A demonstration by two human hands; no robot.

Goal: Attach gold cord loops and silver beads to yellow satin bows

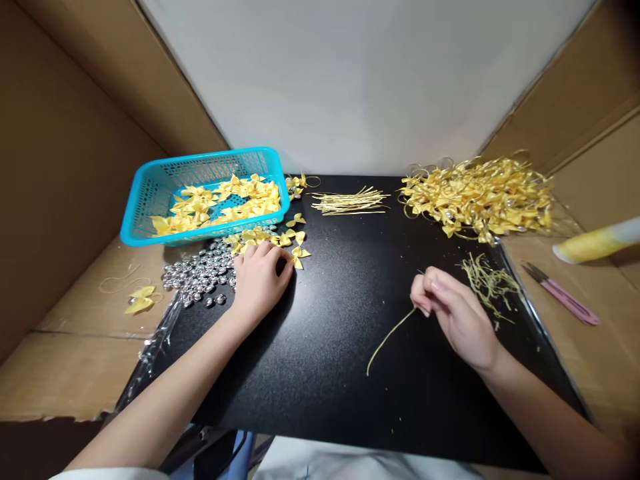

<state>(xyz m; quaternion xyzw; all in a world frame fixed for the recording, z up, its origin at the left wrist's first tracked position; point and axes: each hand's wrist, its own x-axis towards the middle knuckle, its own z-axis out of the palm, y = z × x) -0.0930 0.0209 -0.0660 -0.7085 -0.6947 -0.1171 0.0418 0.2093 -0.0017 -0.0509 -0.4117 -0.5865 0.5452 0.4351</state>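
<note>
Head view: my right hand (457,315) pinches one gold cord (383,343) over the bench (330,307). My left hand (261,280) curls down at the loose yellow bows (299,255), beside silver beads (197,277); whether it grips one, I cannot tell. I'd judge much done: corded bows (480,197) heap at right, while the blue basket (210,231) and cord bundle (347,202) still hold pieces unjoined.

Craft workspace: cardboard partitions (65,93), heaped bows (477,199)
</note>
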